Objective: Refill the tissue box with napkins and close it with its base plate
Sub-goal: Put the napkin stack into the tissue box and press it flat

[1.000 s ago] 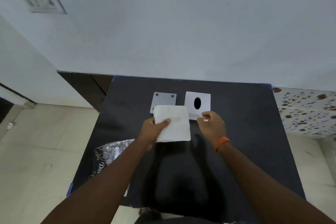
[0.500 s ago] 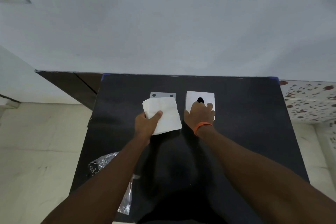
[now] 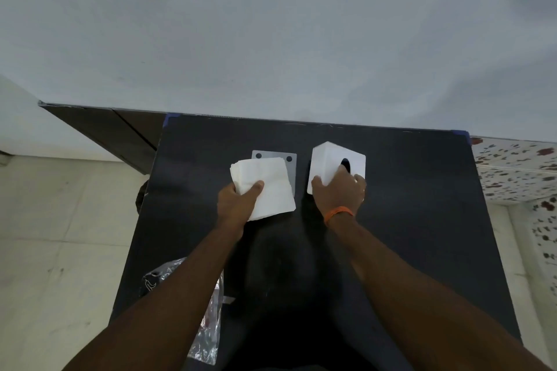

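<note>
Since half a second ago the white tissue box (image 3: 328, 164) has been tipped up from lying flat, so that its left side wall is now seen as well as the face with the dark oval slot; the stack of napkins is found almost where it was. Largest in view is the matte black tabletop (image 3: 407, 220), rectangular and set against a pale wall, with blue tape at its far corners. Both bare forearms are stretched over it from the near edge. A crumpled clear plastic wrapper (image 3: 208, 331), glossy and printed, is lain near the left front edge, partly hidden by the left arm. The box, cube-shaped and smooth, is clamped by the right hand (image 3: 339, 194), thumb on the left wall and fingers over the slotted face; an orange band (image 3: 338, 214) is worn at that wrist. The napkins (image 3: 268, 187), a soft square stack with slightly fanned edges, are pinched by the left hand (image 3: 236, 203), thumb on top. Beneath them the flat grey base plate (image 3: 289, 164) is partly covered, two dark round dots shown at its far corners.
</note>
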